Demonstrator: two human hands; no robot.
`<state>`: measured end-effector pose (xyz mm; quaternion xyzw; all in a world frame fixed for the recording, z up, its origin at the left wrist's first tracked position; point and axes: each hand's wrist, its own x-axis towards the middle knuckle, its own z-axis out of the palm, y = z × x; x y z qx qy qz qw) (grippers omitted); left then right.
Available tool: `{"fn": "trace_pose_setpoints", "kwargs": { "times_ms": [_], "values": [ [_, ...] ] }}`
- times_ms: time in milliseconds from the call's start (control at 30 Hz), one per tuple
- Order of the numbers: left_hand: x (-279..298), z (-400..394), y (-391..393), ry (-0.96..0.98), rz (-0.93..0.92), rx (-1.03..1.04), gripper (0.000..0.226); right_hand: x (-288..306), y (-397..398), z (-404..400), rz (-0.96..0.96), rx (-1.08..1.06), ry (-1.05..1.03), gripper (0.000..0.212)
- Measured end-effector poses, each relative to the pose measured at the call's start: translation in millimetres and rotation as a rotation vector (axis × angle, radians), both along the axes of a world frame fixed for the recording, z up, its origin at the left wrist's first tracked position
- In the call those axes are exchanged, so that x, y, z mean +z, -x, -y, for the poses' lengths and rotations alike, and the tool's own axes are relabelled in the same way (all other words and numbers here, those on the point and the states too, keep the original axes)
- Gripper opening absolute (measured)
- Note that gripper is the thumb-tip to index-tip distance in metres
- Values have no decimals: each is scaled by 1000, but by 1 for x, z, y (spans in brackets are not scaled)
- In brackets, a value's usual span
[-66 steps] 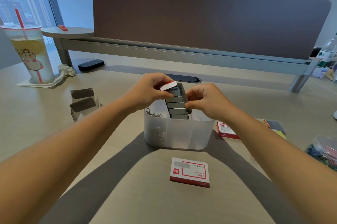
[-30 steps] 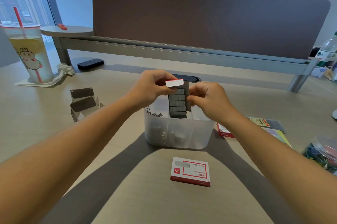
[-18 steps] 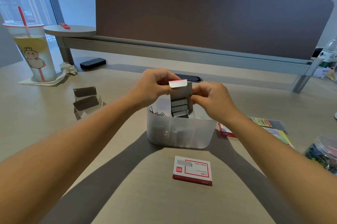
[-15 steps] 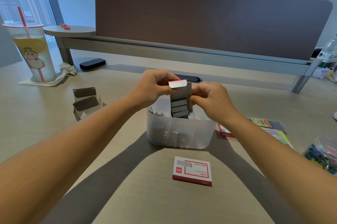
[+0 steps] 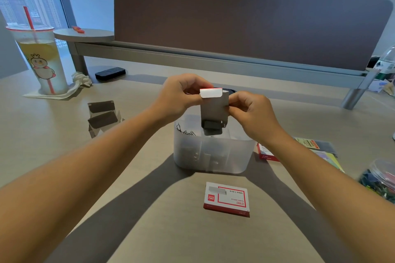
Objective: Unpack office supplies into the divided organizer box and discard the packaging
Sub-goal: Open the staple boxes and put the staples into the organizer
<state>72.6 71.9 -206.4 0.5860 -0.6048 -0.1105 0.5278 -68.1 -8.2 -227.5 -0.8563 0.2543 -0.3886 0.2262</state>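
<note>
Both hands hold a small opened staple box (image 5: 214, 107) upright over the translucent divided organizer box (image 5: 213, 155). My left hand (image 5: 181, 97) pinches its top left by the white flap. On the other side, my right hand (image 5: 249, 113) pinches its edge. The box's open end points down into the organizer, and a dark block of staples (image 5: 211, 129) shows at its mouth. Paper clips (image 5: 186, 132) lie in the organizer's left compartment. A sealed red-and-white staple box (image 5: 227, 198) lies on the desk in front of the organizer.
Empty flattened cartons (image 5: 102, 116) lie to the left. A drink cup with a red straw (image 5: 40, 59) stands far left on a napkin. Another red box (image 5: 266, 152), sticky notes (image 5: 318, 149) and a jar of coloured clips (image 5: 380, 179) sit to the right. A dark remote (image 5: 110, 73) lies behind.
The staple box was lifted from inside the organizer and tipped upright. The rows of staples that showed in it have slid down, and only a dark block shows at its mouth.
</note>
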Motion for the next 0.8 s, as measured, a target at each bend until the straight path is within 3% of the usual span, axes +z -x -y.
{"fn": "trace_pose_setpoints", "kwargs": {
  "times_ms": [400,533,800],
  "values": [
    [2,-4,-3,41,17,3,28,5,-6,2,63,2,-25,16],
    [3,-7,-2,26,83,-15,28,5,-4,1,3,26,-14,12],
    [0,-5,-2,7,29,-9,28,4,-1,-4,-12,40,10,16]
  ]
}}
